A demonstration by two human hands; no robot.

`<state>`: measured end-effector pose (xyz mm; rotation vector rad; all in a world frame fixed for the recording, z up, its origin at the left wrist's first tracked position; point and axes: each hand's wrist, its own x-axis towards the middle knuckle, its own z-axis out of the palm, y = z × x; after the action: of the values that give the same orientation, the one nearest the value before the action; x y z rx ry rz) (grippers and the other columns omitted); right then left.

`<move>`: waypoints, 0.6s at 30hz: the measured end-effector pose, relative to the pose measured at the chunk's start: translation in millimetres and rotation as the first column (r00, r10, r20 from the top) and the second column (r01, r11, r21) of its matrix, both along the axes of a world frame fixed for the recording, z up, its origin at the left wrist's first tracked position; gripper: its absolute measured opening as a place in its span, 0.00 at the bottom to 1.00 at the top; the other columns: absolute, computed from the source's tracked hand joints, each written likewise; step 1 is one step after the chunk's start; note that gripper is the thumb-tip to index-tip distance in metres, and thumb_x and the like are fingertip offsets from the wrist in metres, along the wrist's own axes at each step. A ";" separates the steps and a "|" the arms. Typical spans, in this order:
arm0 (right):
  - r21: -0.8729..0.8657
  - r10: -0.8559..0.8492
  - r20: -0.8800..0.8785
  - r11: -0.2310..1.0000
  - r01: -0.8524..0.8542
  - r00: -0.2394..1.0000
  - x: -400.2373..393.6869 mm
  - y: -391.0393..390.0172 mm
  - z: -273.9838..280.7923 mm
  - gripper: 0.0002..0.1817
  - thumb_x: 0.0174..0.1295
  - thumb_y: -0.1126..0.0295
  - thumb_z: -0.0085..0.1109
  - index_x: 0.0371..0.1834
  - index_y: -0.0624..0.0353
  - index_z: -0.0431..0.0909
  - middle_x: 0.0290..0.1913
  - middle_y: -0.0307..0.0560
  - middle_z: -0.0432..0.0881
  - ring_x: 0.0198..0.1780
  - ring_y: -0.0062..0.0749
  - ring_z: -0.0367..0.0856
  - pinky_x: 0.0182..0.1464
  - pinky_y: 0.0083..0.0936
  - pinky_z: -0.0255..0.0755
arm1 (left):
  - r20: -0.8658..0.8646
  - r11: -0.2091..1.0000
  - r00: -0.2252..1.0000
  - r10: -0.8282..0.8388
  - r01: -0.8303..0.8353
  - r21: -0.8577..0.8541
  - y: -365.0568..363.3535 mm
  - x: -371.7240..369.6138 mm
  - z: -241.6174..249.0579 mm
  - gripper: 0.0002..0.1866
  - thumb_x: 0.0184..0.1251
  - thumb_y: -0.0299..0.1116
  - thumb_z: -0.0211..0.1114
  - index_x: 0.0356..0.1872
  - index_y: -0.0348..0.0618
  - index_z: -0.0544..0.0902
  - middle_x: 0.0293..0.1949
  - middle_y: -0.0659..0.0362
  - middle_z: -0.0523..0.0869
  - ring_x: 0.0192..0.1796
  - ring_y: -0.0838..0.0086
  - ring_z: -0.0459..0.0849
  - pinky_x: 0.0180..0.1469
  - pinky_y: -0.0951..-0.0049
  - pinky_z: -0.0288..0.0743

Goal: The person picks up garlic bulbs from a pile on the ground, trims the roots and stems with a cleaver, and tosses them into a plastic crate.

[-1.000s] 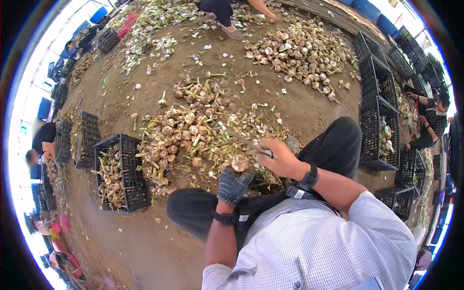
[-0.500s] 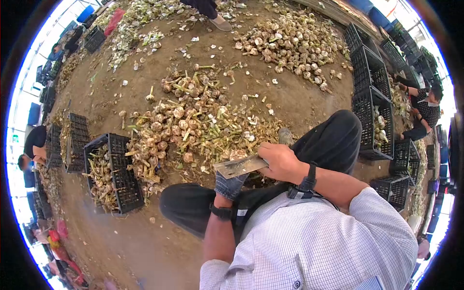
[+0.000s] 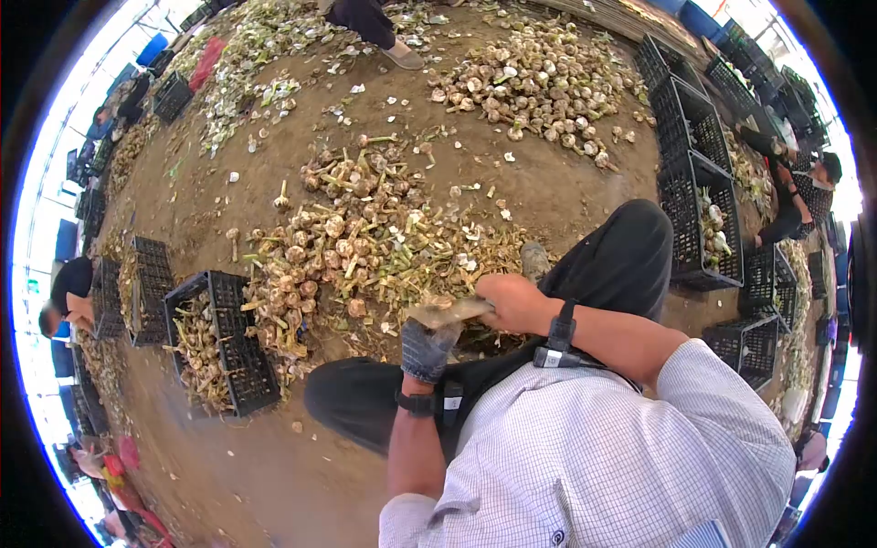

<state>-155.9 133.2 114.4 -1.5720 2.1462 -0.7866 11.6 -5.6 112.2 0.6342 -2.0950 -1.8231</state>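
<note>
My right hand (image 3: pixel 513 303), bare, is closed round a wide flat knife (image 3: pixel 449 315). The blade points left, across the top of my left hand (image 3: pixel 427 351). That hand wears a grey knitted glove and is closed, its fingertips partly hidden by the blade; what it holds I cannot make out. Just beyond my hands spreads a pile of garlic bulbs with stems (image 3: pixel 343 247), mixed with cut stalks and leaf bits.
To my left stands a black crate (image 3: pixel 245 352) of garlic. A heap of trimmed bulbs (image 3: pixel 539 82) lies ahead. Stacked black crates (image 3: pixel 696 219) line the right. Another person (image 3: pixel 797 192) sits beyond them; someone's leg (image 3: pixel 379 32) shows at the top.
The knife has tilted, so its broad face now shows as a narrower, blurred strip. My right hand has shifted slightly left. The view has turned a little, and the person at right has moved an arm.
</note>
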 end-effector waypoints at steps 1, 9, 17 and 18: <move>0.179 -0.032 0.005 0.983 0.031 0.999 -12.2 9.9 -13.6 0.14 0.51 0.64 0.61 0.35 0.62 0.77 0.30 0.59 0.79 0.34 0.57 0.78 0.37 0.46 0.72 | -0.047 0.994 0.999 0.005 -0.010 -0.111 2.7 4.8 -1.2 0.20 0.55 0.35 0.71 0.48 0.38 0.81 0.41 0.51 0.86 0.44 0.60 0.85 0.46 0.62 0.77; 0.349 -0.430 0.425 0.890 0.294 0.797 -29.2 3.8 15.5 0.24 0.61 0.49 0.58 0.38 0.65 0.82 0.21 0.52 0.79 0.26 0.39 0.80 0.32 0.38 0.72 | -0.040 0.999 0.999 -0.031 0.030 -0.022 -8.7 -9.7 -9.7 0.22 0.56 0.44 0.70 0.46 0.40 0.79 0.37 0.52 0.85 0.34 0.57 0.84 0.36 0.58 0.76; 0.189 -0.320 0.780 0.940 0.285 0.538 -0.9 -7.5 33.8 0.24 0.55 0.61 0.71 0.52 0.61 0.77 0.40 0.37 0.82 0.39 0.18 0.75 0.44 0.22 0.71 | -0.041 0.941 0.984 -0.174 0.154 -0.301 3.4 -20.0 -26.6 0.19 0.60 0.35 0.67 0.51 0.38 0.78 0.45 0.51 0.84 0.48 0.62 0.82 0.49 0.64 0.75; 0.141 -0.308 0.764 0.937 0.319 0.567 0.9 -9.9 49.6 0.24 0.52 0.65 0.72 0.50 0.61 0.77 0.39 0.37 0.80 0.39 0.19 0.74 0.43 0.23 0.70 | 0.003 0.984 0.994 -0.106 0.105 -0.144 0.5 -15.3 -32.9 0.18 0.61 0.33 0.66 0.52 0.39 0.78 0.46 0.51 0.84 0.48 0.62 0.82 0.50 0.64 0.75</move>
<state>-155.0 123.3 164.1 -0.5963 1.7197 -1.3032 -3.8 -5.2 79.3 0.4903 -2.2716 -1.7042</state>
